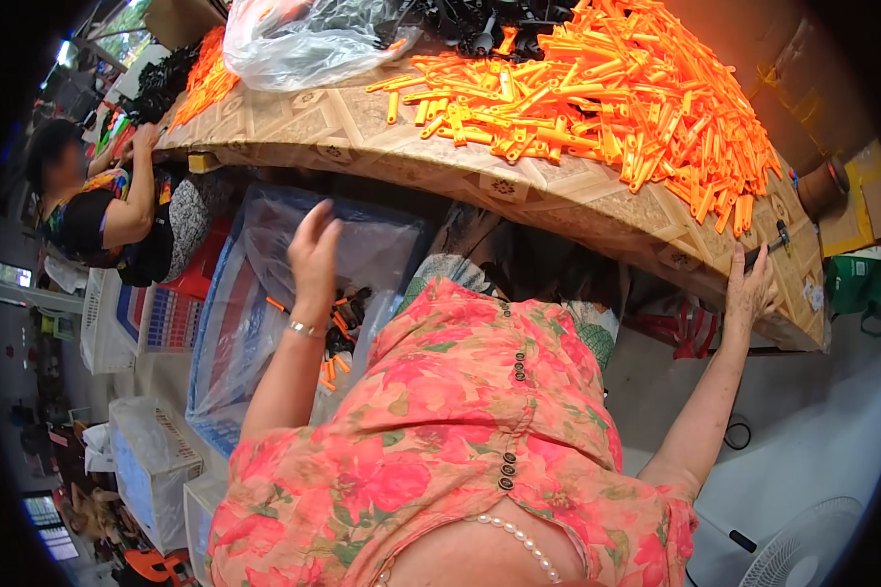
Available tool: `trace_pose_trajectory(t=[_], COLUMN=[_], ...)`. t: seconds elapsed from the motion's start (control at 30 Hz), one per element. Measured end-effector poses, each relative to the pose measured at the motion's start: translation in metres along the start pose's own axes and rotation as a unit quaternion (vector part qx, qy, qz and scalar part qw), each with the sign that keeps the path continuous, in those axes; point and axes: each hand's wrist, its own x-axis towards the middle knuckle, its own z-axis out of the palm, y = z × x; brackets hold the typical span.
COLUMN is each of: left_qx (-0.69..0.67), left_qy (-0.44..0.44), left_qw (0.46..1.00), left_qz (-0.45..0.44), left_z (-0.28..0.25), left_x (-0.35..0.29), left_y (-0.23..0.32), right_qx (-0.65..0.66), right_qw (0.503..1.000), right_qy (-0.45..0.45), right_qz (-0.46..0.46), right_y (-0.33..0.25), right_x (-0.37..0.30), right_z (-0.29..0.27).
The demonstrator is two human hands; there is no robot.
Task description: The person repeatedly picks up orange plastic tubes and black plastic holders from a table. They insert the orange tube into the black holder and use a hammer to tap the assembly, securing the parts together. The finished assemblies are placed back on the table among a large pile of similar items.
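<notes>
My left hand [315, 256] is raised above a blue plastic crate [198, 362] with a clear plastic liner. Its fingers are slightly apart and blurred, with nothing visible in them. In the liner lie several orange-and-black pieces [339, 328]. At the table's right end, my right hand [751, 289] reaches over the edge. A small black tool with a crosswise head, like a small hammer [780, 235], runs between its fingers, which seem closed on the handle. Just beyond lies a large heap of orange plastic handles [646, 108].
The table [313, 122] has a patterned cover. Black plastic parts [470, 24] and a clear bag [303, 44] stand at its back. Another person [108, 196] works at the far left. Cardboard boxes [861, 196] stand right, a white fan [808, 548] lower right, and stacked crates [152, 318] left.
</notes>
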Motion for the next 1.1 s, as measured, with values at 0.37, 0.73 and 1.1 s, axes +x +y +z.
trace_pose_trajectory(t=[0.37, 0.73, 1.1], left_qx=[0.252, -0.128, -0.289], left_qy=[-0.051, -0.063, -0.318], left_qw=[0.886, 0.964, 0.9], left_qz=[0.385, 0.223, -0.073], left_z=[0.19, 0.199, 0.204], left_x=[0.095, 0.109, 0.016], left_y=[0.066, 0.069, 0.118], right_qx=[-0.01, 0.015, 0.221], right_qw=[0.999, 0.997, 0.935], right_qy=[0.008, 0.035, 0.165], right_qz=[-0.03, -0.066, -0.225], right_y=[-0.002, -0.004, -0.128], right_x=[-0.005, -0.013, -0.086], right_z=[0.007, 0.0, -0.034])
